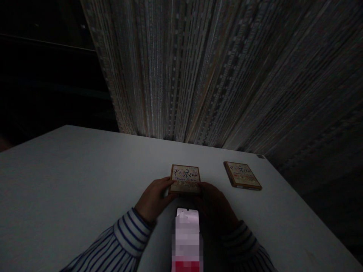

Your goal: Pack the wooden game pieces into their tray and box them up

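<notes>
A flat square box (185, 177) with "Chinese chess" lettering is held between my two hands above the white table. My left hand (153, 198) grips its left edge, with the thumb near the front corner. On the right edge, my right hand (217, 204) has its fingers closed on the same box; that hand is in deep shadow. Just below the box in view is a lit phone (187, 226), its screen partly pixelated. A second box (243, 175) of the same kind lies on the table to the right, untouched.
The white table (85, 181) spreads out on both sides of my arms. Behind it hangs a striped, textured curtain (181, 68). A small dark patch (260, 156) sits at the table's far right corner. The area at the upper left is dark.
</notes>
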`<state>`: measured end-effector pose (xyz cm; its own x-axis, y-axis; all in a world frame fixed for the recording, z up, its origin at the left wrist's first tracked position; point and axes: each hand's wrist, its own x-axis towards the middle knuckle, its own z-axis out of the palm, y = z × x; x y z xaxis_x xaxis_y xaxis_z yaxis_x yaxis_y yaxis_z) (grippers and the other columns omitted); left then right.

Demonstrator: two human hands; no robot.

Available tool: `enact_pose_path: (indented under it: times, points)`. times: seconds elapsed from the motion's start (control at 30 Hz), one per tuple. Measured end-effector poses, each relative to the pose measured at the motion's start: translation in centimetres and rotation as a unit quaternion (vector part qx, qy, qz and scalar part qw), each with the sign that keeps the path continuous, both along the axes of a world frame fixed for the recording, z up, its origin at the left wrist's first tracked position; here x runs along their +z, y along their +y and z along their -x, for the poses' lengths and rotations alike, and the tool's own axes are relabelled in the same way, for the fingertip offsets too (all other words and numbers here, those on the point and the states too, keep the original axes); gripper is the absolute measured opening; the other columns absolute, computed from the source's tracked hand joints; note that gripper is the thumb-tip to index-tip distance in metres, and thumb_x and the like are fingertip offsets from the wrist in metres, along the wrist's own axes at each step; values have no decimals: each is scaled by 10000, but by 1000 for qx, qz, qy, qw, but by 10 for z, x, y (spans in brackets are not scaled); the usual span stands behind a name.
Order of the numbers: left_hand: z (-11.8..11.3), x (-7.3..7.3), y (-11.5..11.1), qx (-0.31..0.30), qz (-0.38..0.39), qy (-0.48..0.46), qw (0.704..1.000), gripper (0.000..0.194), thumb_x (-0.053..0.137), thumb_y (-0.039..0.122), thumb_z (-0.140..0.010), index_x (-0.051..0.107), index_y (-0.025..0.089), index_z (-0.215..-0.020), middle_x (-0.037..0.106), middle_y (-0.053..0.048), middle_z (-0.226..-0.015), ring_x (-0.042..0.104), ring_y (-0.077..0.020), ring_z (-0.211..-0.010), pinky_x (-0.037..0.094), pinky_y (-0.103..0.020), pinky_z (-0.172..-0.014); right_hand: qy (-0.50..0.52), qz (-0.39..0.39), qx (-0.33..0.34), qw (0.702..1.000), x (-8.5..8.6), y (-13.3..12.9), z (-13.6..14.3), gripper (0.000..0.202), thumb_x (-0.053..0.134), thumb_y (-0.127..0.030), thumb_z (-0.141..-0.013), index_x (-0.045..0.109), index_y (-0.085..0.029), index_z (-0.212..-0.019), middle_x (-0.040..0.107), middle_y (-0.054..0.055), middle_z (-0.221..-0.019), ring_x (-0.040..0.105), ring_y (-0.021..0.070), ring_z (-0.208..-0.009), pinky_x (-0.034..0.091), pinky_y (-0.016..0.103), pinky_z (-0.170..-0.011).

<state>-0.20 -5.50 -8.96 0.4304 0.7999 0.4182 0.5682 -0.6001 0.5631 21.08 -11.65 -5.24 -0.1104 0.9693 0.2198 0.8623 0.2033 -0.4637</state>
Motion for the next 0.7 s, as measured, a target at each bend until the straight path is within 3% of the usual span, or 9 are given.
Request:
enact_pose_path:
  times: [0.7]
  points:
    - [-2,4,-1,8,1,53,999,345,647,265,-763,627,213,-1103,646,-80,-1172,612,-232,-1047,499,-410,-899,-58,17,-31,998,-6,1,-2,330,545,-242,-798,587,-172,-1118,640,111,-1117,593,246,-1015,470,395,-860]
